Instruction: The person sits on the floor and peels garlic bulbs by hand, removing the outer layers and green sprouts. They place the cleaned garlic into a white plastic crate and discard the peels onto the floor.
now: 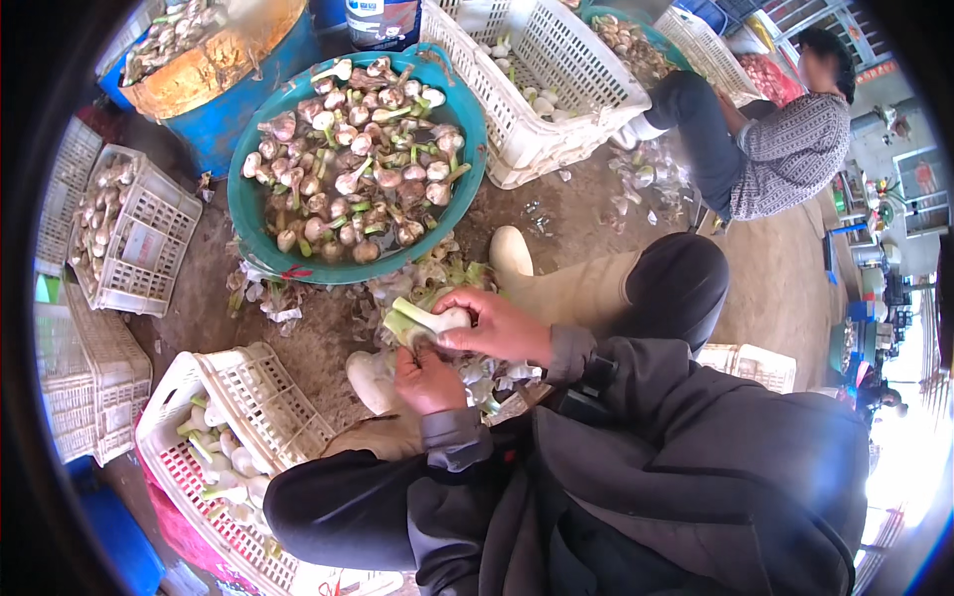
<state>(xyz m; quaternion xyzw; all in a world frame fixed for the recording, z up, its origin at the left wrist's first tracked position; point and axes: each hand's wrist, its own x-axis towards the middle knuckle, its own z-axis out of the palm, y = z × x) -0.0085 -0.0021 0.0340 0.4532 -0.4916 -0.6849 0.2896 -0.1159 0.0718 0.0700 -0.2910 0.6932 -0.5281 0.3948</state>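
My right hand (496,325) is closed around a white garlic bulb (452,319) with its pale green stem pointing left. Just below it, the fingertips of my left hand (428,381) pinch loose greenish outer skin (401,325) hanging beside the stem. Beyond my hands stands a teal basin (477,160) of unpeeled garlic bulbs (350,179) in murky water. At lower left, by my knee, a white plastic crate (279,402) holds peeled white bulbs with short stems (240,463). Peeled skins (488,376) lie on the ground beneath my hands.
Another white crate (522,145) with some peeled bulbs stands beyond the basin. A blue drum (223,123) and crates of garlic (160,246) stand at left. A seated person (794,149) is at upper right. My boots (511,251) flank the heap of skins.
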